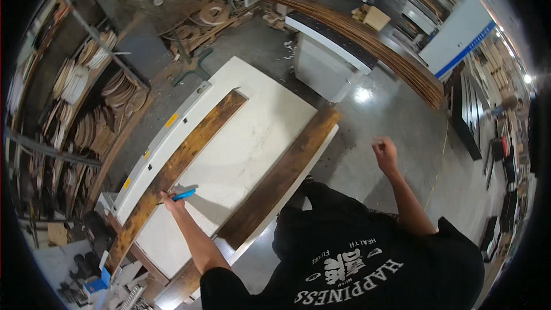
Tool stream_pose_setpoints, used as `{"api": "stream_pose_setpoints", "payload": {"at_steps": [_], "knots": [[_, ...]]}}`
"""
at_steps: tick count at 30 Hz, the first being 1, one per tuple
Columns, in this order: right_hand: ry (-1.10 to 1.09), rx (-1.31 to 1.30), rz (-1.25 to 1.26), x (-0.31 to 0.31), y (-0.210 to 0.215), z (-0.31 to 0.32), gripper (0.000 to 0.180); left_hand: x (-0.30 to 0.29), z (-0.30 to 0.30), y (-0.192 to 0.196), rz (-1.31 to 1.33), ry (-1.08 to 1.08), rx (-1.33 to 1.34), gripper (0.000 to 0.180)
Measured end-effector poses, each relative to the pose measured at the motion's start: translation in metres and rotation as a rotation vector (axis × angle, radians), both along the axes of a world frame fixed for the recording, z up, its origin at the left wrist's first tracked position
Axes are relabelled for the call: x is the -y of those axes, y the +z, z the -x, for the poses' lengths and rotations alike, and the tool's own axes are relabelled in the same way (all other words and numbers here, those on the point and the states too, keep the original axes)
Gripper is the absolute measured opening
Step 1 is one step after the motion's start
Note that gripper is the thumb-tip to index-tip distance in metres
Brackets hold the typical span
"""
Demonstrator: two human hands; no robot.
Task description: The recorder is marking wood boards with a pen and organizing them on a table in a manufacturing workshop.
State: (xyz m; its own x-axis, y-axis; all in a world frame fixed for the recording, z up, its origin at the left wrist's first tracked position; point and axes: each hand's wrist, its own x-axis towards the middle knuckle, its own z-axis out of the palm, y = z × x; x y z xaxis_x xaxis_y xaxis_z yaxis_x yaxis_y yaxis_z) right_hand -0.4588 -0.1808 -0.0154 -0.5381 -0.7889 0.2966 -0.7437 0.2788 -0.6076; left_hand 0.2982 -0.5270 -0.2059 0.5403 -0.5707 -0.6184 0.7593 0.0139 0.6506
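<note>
My left hand (170, 200) is closed round a slim blue tool (185, 194), whose exact kind I cannot make out. It is over the inner edge of a long, brown-mottled board (192, 143) on the far-left side of a white table (252, 132). A second dark brown board (281, 175) lies along the table's near side, roughly parallel to the first. Away from the table, my right hand (385, 155) is raised over the grey floor with its fingers curled in; nothing shows in it.
Shelves with curved wooden pieces (117, 89) stand at the left. A standing fan (158, 0) is at the back left. Beyond the table, a bench (330, 40) carries a stack of long brown strips (367, 40). Black panels (465, 109) lean at the right.
</note>
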Motion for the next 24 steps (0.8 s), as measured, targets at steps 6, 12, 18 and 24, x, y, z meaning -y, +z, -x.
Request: {"api": "stream_pose_setpoints", "payload": {"at_steps": [6, 12, 18, 24], "knots": [[0.069, -0.180, 0.066, 0.112, 0.026, -0.049, 0.057, -0.083, 0.069, 0.051, 0.163, -0.048, 0.020, 0.023], [0.023, -0.127, -0.119, 0.189, 0.032, -0.105, 0.094, -0.171, 0.141, 0.087, 0.224, -0.118, 0.018, 0.019], [-0.172, 0.002, -0.155, 0.188, 0.009, -0.098, 0.094, -0.242, 0.177, 0.121, 0.042, -0.141, -0.010, 0.022], [-0.084, 0.029, -0.197, 0.185, -0.026, -0.048, 0.084, -0.292, 0.233, 0.149, -0.101, -0.220, 0.104, 0.021]]}}
